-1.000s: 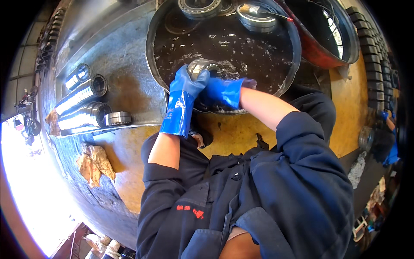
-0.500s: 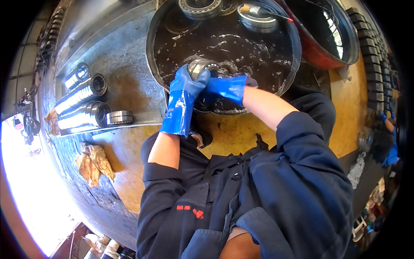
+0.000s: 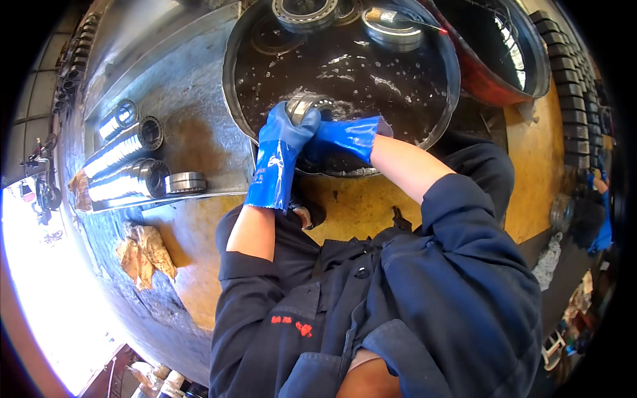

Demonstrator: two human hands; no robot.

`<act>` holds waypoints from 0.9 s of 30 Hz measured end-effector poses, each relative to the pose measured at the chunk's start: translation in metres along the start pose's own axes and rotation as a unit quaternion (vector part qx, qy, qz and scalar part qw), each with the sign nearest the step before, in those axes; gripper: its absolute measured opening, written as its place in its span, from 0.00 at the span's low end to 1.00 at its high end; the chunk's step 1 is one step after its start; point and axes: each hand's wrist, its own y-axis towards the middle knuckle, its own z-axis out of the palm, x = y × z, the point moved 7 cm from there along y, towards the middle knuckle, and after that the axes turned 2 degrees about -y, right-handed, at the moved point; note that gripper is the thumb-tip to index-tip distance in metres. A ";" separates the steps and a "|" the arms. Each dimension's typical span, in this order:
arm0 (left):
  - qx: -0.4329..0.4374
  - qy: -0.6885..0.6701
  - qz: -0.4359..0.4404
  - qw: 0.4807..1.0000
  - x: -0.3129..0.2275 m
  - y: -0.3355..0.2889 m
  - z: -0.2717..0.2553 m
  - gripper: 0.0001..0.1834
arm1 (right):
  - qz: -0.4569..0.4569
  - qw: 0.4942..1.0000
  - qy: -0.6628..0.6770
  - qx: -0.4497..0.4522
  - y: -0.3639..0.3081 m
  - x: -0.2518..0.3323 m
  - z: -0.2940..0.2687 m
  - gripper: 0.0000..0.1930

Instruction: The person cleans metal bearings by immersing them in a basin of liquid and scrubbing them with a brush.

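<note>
A steel roller bearing is held tilted over dark liquid at the near side of a large round metal tub. My left hand, in a long blue rubber glove, is closed on its left side, with the thumb along the near edge. Coming from the right, my right hand, in a matching glove, reaches against the bearing's near underside. Its fingers are hidden behind the bearing and the left glove. White froth and ripples surround the bearing.
At the tub's far side sit a large bearing ring and another ring with a brush on it. A red drum stands right. Bearing rows and a single bearing lie on the left metal tray, a stained rag nearer.
Both gloved hands stay at the bearing with barely any shift. The froth and ripples on the liquid have changed shape, and the view has moved slightly.
</note>
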 end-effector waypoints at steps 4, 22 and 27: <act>0.013 0.004 0.010 1.000 -0.008 0.007 0.007 0.45 | -0.103 0.962 -0.193 -0.161 0.005 0.019 0.005 0.18; 0.083 -0.126 -0.012 0.988 -0.007 0.033 0.008 0.40 | -0.104 0.836 -0.520 -0.143 -0.031 0.091 0.013 0.16; 0.097 -0.151 -0.001 0.984 -0.027 0.034 0.017 0.36 | 0.162 0.934 -0.308 -0.079 -0.097 0.071 -0.029 0.13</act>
